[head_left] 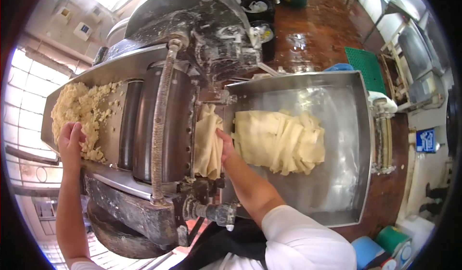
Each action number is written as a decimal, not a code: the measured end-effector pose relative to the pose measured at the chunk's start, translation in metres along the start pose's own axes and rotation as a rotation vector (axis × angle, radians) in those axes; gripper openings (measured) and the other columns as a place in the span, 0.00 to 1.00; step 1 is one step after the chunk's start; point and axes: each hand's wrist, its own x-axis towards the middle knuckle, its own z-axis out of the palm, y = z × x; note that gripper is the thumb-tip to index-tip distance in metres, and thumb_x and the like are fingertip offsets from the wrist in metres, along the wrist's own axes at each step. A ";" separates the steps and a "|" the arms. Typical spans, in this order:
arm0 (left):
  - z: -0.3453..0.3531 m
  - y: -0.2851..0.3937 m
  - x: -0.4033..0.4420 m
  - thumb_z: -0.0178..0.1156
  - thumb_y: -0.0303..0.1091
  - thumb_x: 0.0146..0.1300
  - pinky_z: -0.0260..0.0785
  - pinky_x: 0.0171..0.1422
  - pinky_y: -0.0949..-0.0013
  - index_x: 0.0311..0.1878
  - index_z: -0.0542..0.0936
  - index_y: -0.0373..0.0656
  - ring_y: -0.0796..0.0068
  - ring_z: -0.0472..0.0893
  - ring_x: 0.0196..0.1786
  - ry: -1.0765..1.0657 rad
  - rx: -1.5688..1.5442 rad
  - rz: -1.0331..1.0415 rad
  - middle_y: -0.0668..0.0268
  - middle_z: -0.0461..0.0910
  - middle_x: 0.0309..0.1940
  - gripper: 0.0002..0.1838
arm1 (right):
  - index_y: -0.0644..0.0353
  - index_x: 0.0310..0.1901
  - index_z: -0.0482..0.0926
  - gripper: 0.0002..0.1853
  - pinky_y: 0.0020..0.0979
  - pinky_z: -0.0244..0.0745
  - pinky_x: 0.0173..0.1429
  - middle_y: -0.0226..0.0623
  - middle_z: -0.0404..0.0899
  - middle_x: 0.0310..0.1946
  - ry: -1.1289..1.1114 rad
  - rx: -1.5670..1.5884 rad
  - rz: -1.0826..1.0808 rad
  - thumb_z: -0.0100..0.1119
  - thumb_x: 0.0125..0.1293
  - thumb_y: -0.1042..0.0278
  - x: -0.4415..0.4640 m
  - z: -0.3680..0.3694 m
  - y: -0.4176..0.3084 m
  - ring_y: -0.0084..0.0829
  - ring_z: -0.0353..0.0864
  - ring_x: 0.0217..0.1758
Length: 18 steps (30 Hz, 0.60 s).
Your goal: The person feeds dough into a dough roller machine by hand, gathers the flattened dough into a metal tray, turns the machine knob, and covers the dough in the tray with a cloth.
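My left hand (71,139) is at the near side of a heap of pale crumbly dough (77,104), its fingers curled in against the lumps. The heap lies in the metal feed trough (111,128) of a roller machine. On the outlet side, a folded, drooping dough sheet (208,147) hangs beside the rollers (166,121). My right hand (226,146) grips this sheet at its right edge, thumb showing and the other fingers mostly hidden. Further right, a pleated stack of dough sheet (279,142) rests in a large metal bin (344,174).
A threaded rod (164,121) crosses over the rollers. Large machine wheels stand at the far side (187,10) and near side (125,231). Past the bin are a green mat (365,68) and a wet red-brown floor (317,25). Buckets (392,241) stand at lower right.
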 end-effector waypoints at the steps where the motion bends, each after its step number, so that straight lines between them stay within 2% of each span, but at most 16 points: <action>1: 0.000 -0.003 0.001 0.55 0.44 0.65 0.54 0.24 0.83 0.33 0.75 0.47 0.89 0.68 0.24 0.004 0.003 0.020 0.77 0.71 0.20 0.12 | 0.60 0.56 0.71 0.27 0.45 0.74 0.57 0.44 0.79 0.47 -0.003 0.006 -0.012 0.62 0.56 0.55 -0.008 0.004 -0.005 0.43 0.80 0.48; 4: 0.000 -0.005 0.001 0.55 0.44 0.65 0.54 0.24 0.82 0.33 0.75 0.46 0.89 0.68 0.24 -0.014 0.008 0.029 0.77 0.70 0.20 0.12 | 0.62 0.55 0.71 0.28 0.44 0.74 0.57 0.45 0.79 0.47 0.063 -0.053 -0.113 0.62 0.56 0.55 -0.036 0.018 -0.025 0.44 0.79 0.48; 5: 0.000 -0.002 0.001 0.55 0.44 0.65 0.54 0.24 0.82 0.33 0.75 0.46 0.89 0.68 0.24 -0.026 0.013 0.021 0.77 0.70 0.20 0.12 | 0.63 0.55 0.71 0.28 0.44 0.74 0.57 0.47 0.79 0.46 0.215 -0.044 -0.170 0.63 0.55 0.56 -0.051 0.024 -0.031 0.44 0.79 0.49; 7: -0.001 0.001 0.000 0.55 0.43 0.65 0.55 0.26 0.81 0.34 0.75 0.44 0.88 0.67 0.24 -0.057 -0.020 -0.013 0.76 0.69 0.21 0.12 | 0.65 0.55 0.71 0.28 0.44 0.74 0.58 0.48 0.79 0.46 0.427 -0.217 -0.319 0.62 0.56 0.57 -0.092 0.062 -0.050 0.44 0.79 0.49; 9: 0.001 -0.011 0.005 0.55 0.42 0.66 0.56 0.28 0.80 0.34 0.74 0.43 0.87 0.66 0.25 -0.067 -0.075 0.077 0.75 0.68 0.21 0.12 | 0.67 0.54 0.71 0.28 0.44 0.75 0.56 0.48 0.78 0.46 0.394 -0.367 -0.257 0.63 0.56 0.58 -0.127 0.044 -0.095 0.43 0.80 0.48; 11: 0.001 -0.016 0.006 0.55 0.41 0.66 0.57 0.32 0.79 0.34 0.73 0.41 0.85 0.65 0.27 -0.073 -0.126 0.138 0.73 0.67 0.22 0.13 | 0.69 0.54 0.70 0.31 0.40 0.77 0.55 0.45 0.78 0.48 0.523 -0.657 -0.253 0.67 0.55 0.57 -0.174 0.071 -0.127 0.38 0.80 0.49; 12: 0.000 -0.016 0.005 0.55 0.41 0.66 0.57 0.32 0.79 0.34 0.73 0.41 0.85 0.65 0.27 -0.079 -0.125 0.152 0.73 0.67 0.22 0.12 | 0.69 0.53 0.72 0.30 0.36 0.79 0.49 0.42 0.80 0.44 0.681 -0.833 -0.318 0.68 0.54 0.57 -0.195 0.085 -0.134 0.35 0.82 0.45; 13: -0.001 -0.015 0.005 0.55 0.41 0.66 0.57 0.32 0.79 0.34 0.73 0.41 0.85 0.65 0.27 -0.091 -0.128 0.169 0.73 0.67 0.22 0.12 | 0.69 0.50 0.74 0.27 0.32 0.78 0.42 0.41 0.82 0.39 0.994 -1.222 -0.296 0.68 0.53 0.60 -0.219 0.072 -0.159 0.33 0.83 0.38; 16: 0.006 -0.023 0.011 0.56 0.40 0.66 0.57 0.33 0.79 0.37 0.74 0.40 0.86 0.66 0.29 -0.115 -0.169 0.229 0.73 0.68 0.24 0.12 | 0.68 0.46 0.77 0.23 0.30 0.76 0.37 0.41 0.82 0.34 1.229 -1.503 -0.547 0.67 0.52 0.62 -0.284 0.026 -0.191 0.30 0.82 0.33; 18: 0.003 -0.021 0.010 0.56 0.40 0.66 0.57 0.34 0.79 0.39 0.74 0.39 0.86 0.66 0.30 -0.085 -0.133 0.274 0.73 0.70 0.26 0.12 | 0.68 0.44 0.78 0.22 0.30 0.75 0.38 0.42 0.82 0.33 1.295 -1.602 -0.595 0.67 0.51 0.62 -0.307 0.019 -0.192 0.29 0.82 0.33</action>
